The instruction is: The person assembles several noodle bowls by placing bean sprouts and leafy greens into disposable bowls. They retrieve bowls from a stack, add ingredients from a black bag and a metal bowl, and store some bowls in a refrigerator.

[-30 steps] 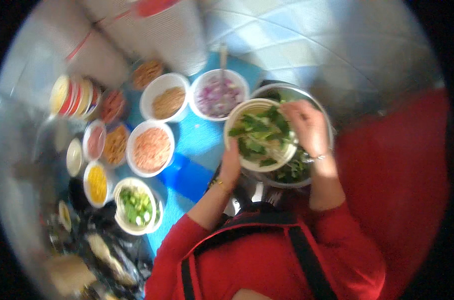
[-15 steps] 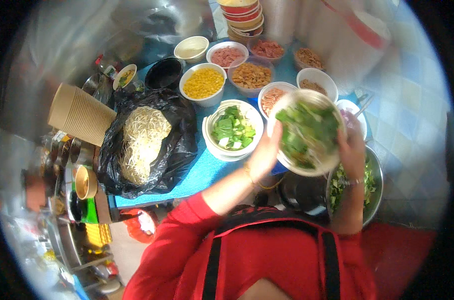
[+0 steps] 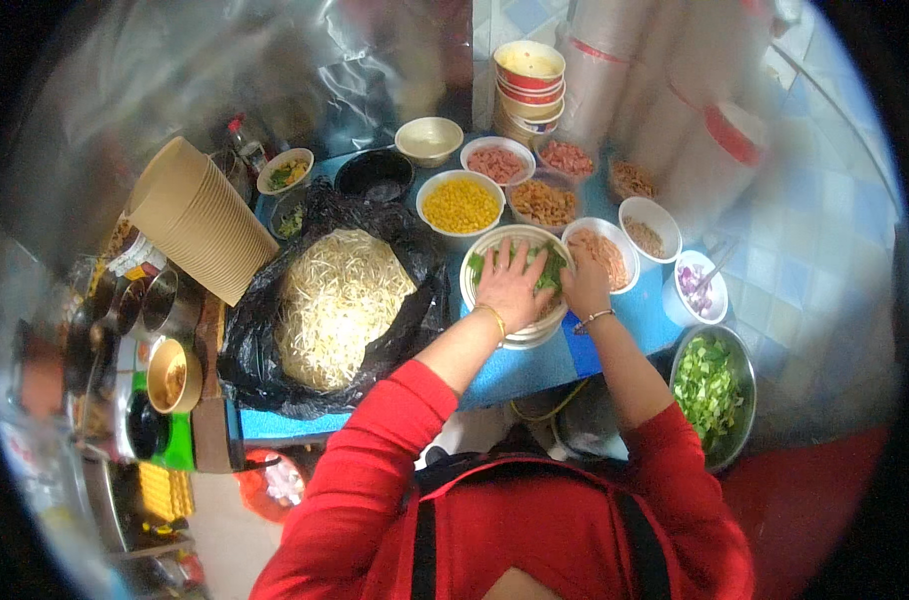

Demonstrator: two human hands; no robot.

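Note:
A pale round bowl (image 3: 469, 283) with leafy greens (image 3: 552, 268) in it rests on top of a stack of like bowls (image 3: 523, 343) near the table's front edge. My left hand (image 3: 513, 290) lies over the greens with its fingers spread, palm down. At the bowl's right rim is my right hand (image 3: 585, 282), its fingers bent and closed on the edge. What lies beneath my left palm is hidden. Just right of my right hand stands a white tub of pinkish shreds (image 3: 605, 252). Behind the bowl is a tub of yellow corn (image 3: 462, 206).
Bean sprouts (image 3: 343, 300) fill a black plastic bag (image 3: 245, 345) on the left, beside stacked brown paper bowls (image 3: 203, 225). Further right are a cup of chopped onion (image 3: 697, 295) with a spoon and a metal basin of chopped greens (image 3: 717, 385). Several meat tubs (image 3: 498, 162) stand behind.
The bowl of greens, held up in both hands before, now sits on the stack to the left. My left hand has moved from its rim onto the greens. The whole view has shifted.

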